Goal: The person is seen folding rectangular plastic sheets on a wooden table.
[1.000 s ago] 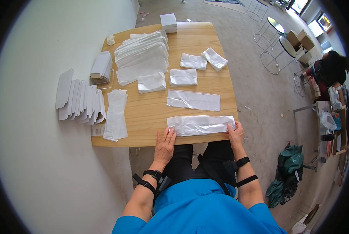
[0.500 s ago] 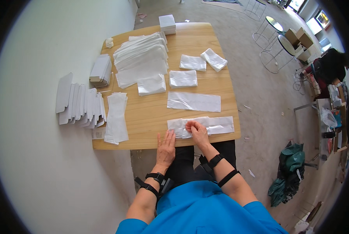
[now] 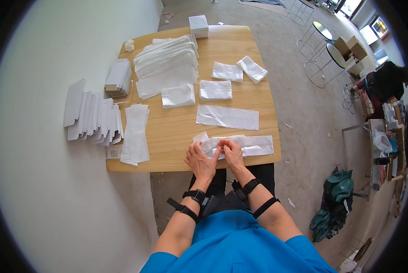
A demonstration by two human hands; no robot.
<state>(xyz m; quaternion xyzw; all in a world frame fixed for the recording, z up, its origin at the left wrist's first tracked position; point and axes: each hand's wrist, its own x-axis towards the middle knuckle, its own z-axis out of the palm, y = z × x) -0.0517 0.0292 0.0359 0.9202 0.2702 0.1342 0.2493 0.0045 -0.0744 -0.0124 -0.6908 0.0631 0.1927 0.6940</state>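
A long glossy white sleeve (image 3: 258, 145), thin like film or paper, lies crosswise at the table's near edge. My left hand (image 3: 202, 161) has its fingers bent over the left end, thumb reaching toward the right hand; that end is raised and folded at an angle. My right hand (image 3: 232, 154) is closed with fingertips pinched on the sleeve's middle; exactly what sits between them is hidden. Just beyond lies another flat sleeve (image 3: 226, 117). Folded white bundles (image 3: 215, 90) rest farther back, one (image 3: 178, 96) beside a large fanned pile of white sleeves (image 3: 165, 66).
Loose long sleeves (image 3: 135, 134) lie at the table's left. White folded cartons (image 3: 92, 116) lean by the wall, near a carton stack (image 3: 118, 77). A white block stack (image 3: 198, 26) stands at the far edge. Right on the floor is a green bag (image 3: 336, 200); a person (image 3: 386, 82) is beyond.
My left hand has moved up and right from lying flat to bending round the sleeve's left end, which has lifted. My right hand stays nearly in place.
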